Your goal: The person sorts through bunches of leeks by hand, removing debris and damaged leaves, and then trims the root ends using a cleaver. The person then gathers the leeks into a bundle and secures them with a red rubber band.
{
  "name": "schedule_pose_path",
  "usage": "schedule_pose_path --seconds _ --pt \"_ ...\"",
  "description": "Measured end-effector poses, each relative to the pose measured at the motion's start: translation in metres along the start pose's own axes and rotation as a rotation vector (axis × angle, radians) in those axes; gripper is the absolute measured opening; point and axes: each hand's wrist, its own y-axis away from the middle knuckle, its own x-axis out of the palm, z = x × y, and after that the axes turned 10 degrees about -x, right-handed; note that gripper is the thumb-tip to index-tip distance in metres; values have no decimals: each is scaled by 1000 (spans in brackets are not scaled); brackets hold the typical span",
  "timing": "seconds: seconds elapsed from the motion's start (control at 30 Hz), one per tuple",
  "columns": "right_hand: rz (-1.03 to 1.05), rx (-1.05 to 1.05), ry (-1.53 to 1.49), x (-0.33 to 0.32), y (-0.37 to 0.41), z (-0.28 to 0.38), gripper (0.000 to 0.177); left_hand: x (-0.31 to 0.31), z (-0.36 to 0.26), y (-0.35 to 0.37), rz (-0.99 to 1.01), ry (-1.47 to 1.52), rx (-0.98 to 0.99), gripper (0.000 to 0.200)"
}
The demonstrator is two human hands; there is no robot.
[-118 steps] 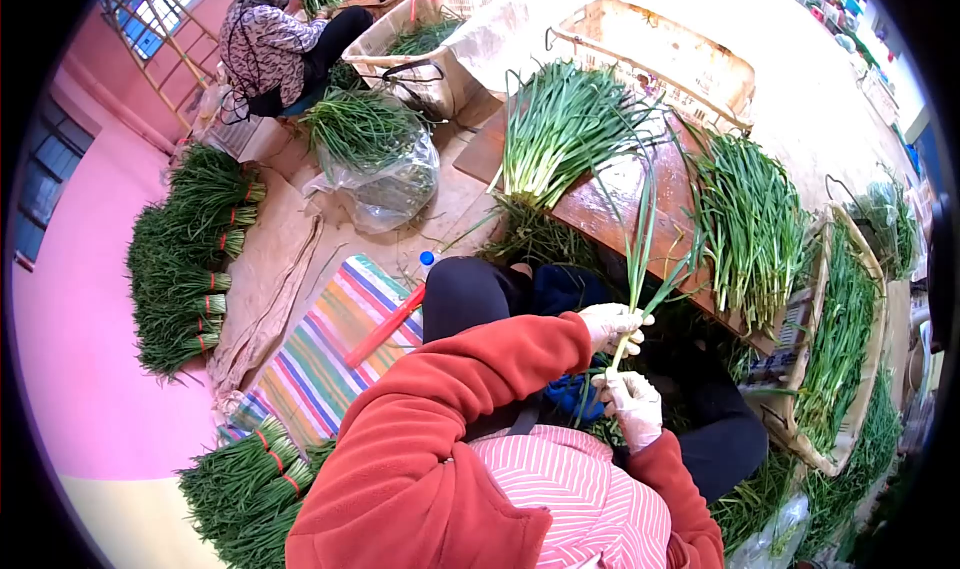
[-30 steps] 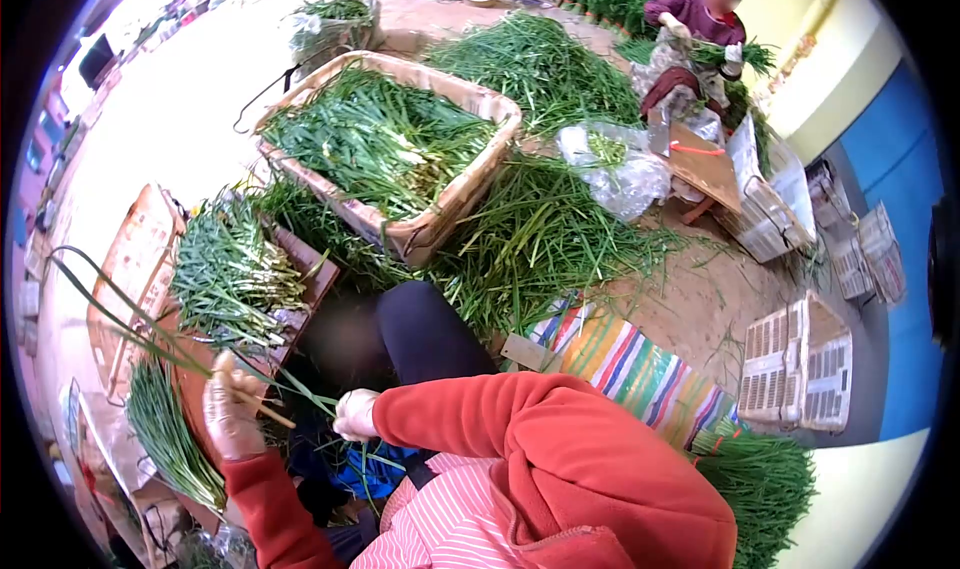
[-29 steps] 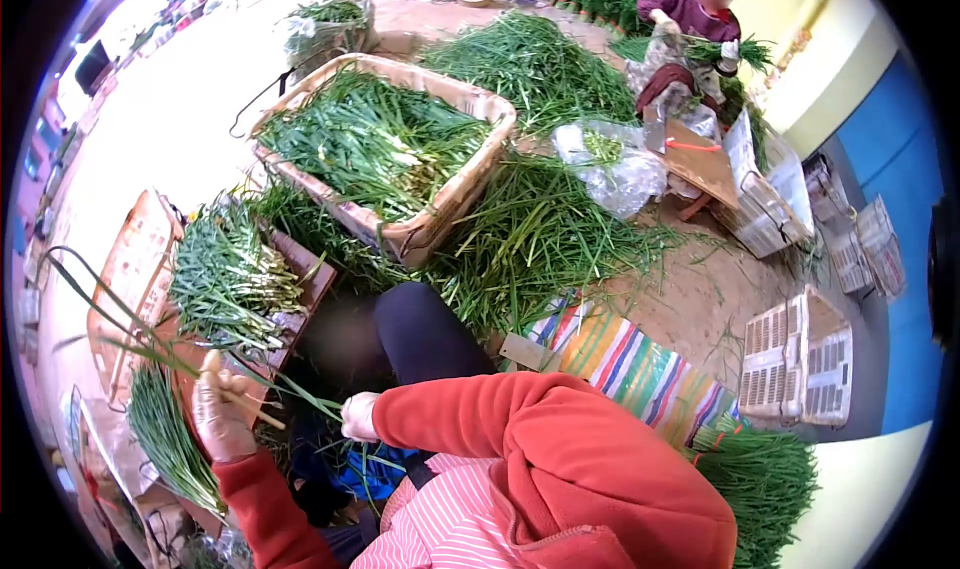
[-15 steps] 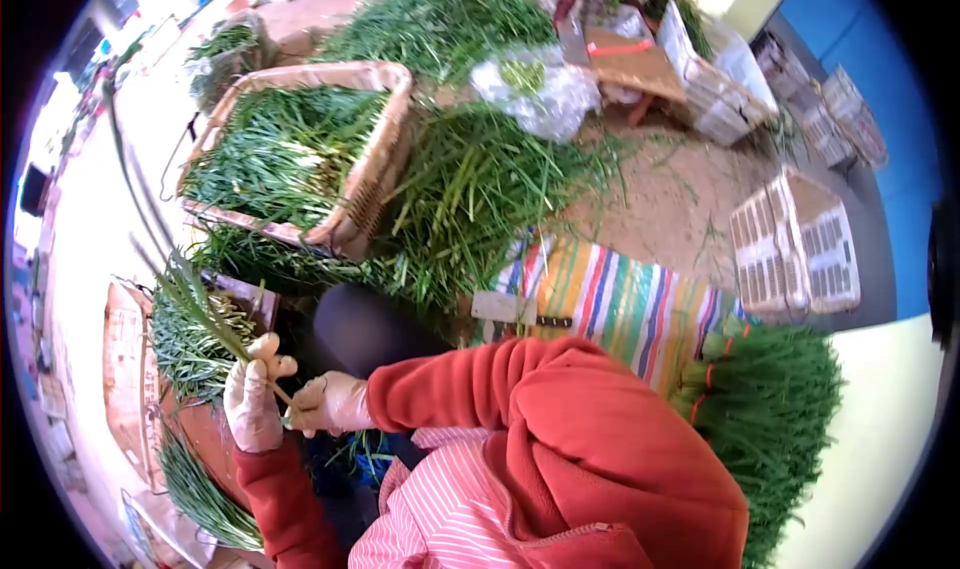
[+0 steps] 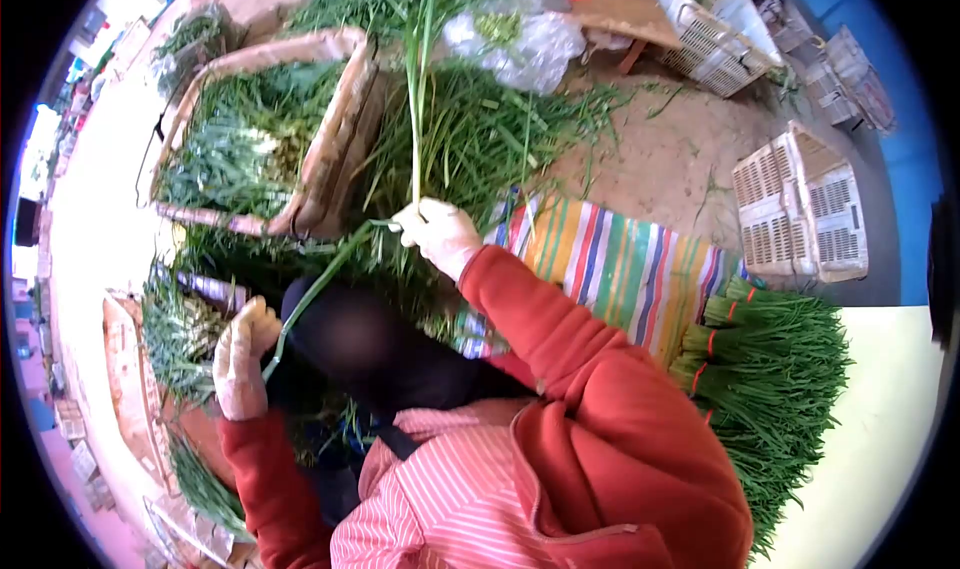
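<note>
My right hand [image 5: 440,234], in a pale thin glove, pinches a chive stalk [image 5: 416,154] by its whitish lower end. Its green blades point up past the top of the view. One long loose leaf [image 5: 330,273] droops from these fingers toward my left hand [image 5: 245,359], which wears the same kind of glove. The leaf's tip passes beside that palm. The left fingers are loosely bent, with nothing visible between them. Beyond it lies a pile of cut chives [image 5: 180,324]. Under the right hand spreads a loose heap of chives [image 5: 470,144].
A rectangular basket [image 5: 345,119] of chives stands ahead on the left. To the right are a striped woven sheet [image 5: 620,269], red-banded chive bundles [image 5: 780,379] and a white plastic crate [image 5: 800,209]. A clear plastic bag [image 5: 515,44] lies at the back.
My right hand has moved up and forward, carrying the stalk away from my left hand, which held it earlier. A leaf now hangs loose between the hands. The view has shifted slightly.
</note>
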Motion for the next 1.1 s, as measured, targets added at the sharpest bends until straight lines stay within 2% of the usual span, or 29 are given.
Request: schedule_pose_path --seconds 0.1,0.17,0.23,0.27,0.3,0.37,0.4,0.43,0.5,0.53,0.57,0.6,0.63,0.67,0.7,0.77,0.83,0.87,0.97,1.03,1.07,1.1 --pt "-71 98 41 -33 -35 -66 19 -18 13 -4 39 23 -52 39" --pt "86 237 736 -57 -55 -99 30 -22 18 -1 -34 40 -64 39" --pt "-70 161 1221 -54 -42 -89 50 -43 30 -2 42 140 -82 40" --pt "68 235 1260 -54 -40 -79 71 -50 35 1 -3 137 -83 40" --pt "10 152 1304 -47 -35 -72 56 -56 39 6 -13 152 -76 40" --pt "563 88 1621 -33 -54 -66 36 -70 45 14 -95 217 -104 40" --pt "517 -157 1538 -21 -40 -40 24 -66 39 23 -222 215 -126 39" --pt "382 -381 1429 -8 -34 -28 28 -77 42 23 -244 235 -117 39" --pt "298 -165 1070 31 -26 28 39 -115 62 32 34 429 10 35" --pt "307 -177 1163 51 -33 37 42 -129 70 40 -85 432 -10 32" --pt "335 -194 1253 73 -39 42 45 -129 68 52 -378 -68 53 27" --pt "412 -349 1210 94 -37 53 43 -137 76 62 -513 -350 193 24" --pt "498 -494 1139 108 -33 55 41 -136 64 78 -499 467 -22 25" --pt "526 -753 1146 121 -32 46 35 -157 82 89 -524 106 108 30" --pt "536 -1037 1110 142 -36 41 31 -158 77 102 -553 423 -14 36" --pt "512 -958 711 188 -21 26 29 -171 87 130 -596 405 -10 37" --pt "674 -705 451 228 -20 -10 31 -172 104 160 -673 507 16 37" --pt "729 -729 517 246 -14 -16 29 -173 112 170 -759 548 -45 34" --pt "814 -1067 647 299 14 -17 22 -175 125 188 -897 667 -146 23" --pt "909 -1058 616 327 32 -17 19 -176 129 201 -916 590 -167 20" --pt "930 -1138 659 341 31 -27 17 -175 130 211 -881 497 -94 19" --pt "972 -1182 723 355 33 -32 17 -173 130 214 -940 442 -155 18"
